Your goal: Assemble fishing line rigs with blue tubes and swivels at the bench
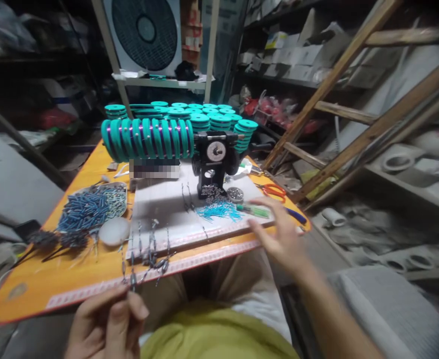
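Note:
My left hand [109,319] is at the table's front edge, thumb and fingers pinched on a thin line with small dark pieces [132,280]. Several similar dark pieces on thin lines [152,257] lie along the front of the white board [174,219]. Over the board's right side, my right hand [281,239] has its thumb and forefinger spread, with nothing visible between them. Close to its fingertips is a slim green item [255,211]. Left of that are a pile of bright blue small pieces [219,211] and small metal bits [212,192].
Behind the board stands a black winding device [215,154] with a row of teal spools [148,139]. More teal spools [208,117] stand at the back. A tray of blue tubes [86,207] and a white lid [113,232] are left; orange-handled pliers [273,191] right. A wooden ladder [339,80] leans beyond.

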{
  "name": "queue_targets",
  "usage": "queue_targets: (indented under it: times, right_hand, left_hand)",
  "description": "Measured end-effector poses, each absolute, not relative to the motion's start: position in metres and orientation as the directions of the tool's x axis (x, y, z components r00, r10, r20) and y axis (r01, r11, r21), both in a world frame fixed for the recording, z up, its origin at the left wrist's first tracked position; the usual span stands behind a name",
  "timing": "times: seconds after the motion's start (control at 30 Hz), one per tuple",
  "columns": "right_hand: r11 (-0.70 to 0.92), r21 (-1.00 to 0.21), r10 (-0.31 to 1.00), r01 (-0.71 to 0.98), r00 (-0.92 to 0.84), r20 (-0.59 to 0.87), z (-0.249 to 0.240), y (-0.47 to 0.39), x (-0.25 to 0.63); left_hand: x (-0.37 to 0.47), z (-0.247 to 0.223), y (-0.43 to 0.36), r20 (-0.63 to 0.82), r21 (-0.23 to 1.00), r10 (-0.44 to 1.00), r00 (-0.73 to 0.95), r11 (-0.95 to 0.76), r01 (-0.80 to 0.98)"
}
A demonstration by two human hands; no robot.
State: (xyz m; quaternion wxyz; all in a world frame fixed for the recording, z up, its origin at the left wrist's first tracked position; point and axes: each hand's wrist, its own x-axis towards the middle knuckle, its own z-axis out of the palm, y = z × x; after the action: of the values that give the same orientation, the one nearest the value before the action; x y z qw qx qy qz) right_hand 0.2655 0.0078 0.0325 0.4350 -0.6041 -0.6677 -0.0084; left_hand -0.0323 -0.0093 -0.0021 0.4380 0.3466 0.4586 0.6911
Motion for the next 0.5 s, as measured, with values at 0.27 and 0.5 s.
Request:
queue_targets:
  times: [0.27,0.5]
  right_hand:
    - [-0.174,-0.108,0.938,0.979,0.198,0.284,-0.019,-0.006,0.384]
    - [-0.21,-0.02,0.933,0.978,0.206,0.295,-0.006,-0.009,0.365]
  left_hand:
    - [-0.011,0.003,-0.022,-0.119,0.949,0.964,-0.239,0.039,-0.314]
    - [-0.01,0.001,-0.024,-0.245,0.919,0.954,-0.173,0.172,-0.354]
